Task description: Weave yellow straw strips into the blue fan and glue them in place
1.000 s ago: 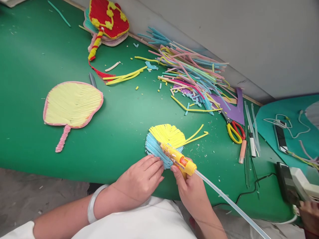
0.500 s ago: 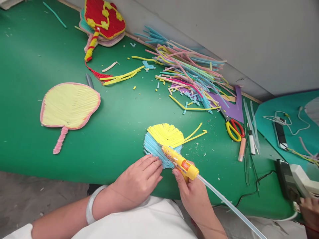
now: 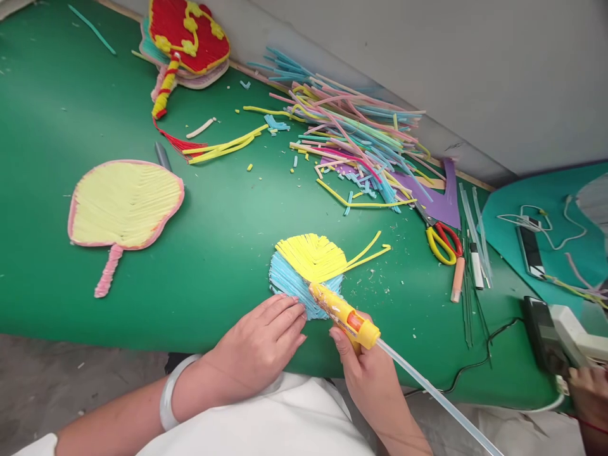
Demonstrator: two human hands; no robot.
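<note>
A rounded blue-and-yellow strip-covered panel (image 3: 310,266) lies ahead, at twelve o'clock. The left hand (image 3: 261,345) rests on its seven-o'clock edge, fingers together; the right hand (image 3: 370,373), at five, clamps its fingers around a yellow plastic glue gun (image 3: 336,307). Best hold the panel flat, gluing sparingly.

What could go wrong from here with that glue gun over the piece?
The left hand rests on the blue strips close to the glue gun, so a slip might burn a finger if the tip is hot. The loose yellow ends sticking out beyond the piece could snag or catch stray glue.
</note>
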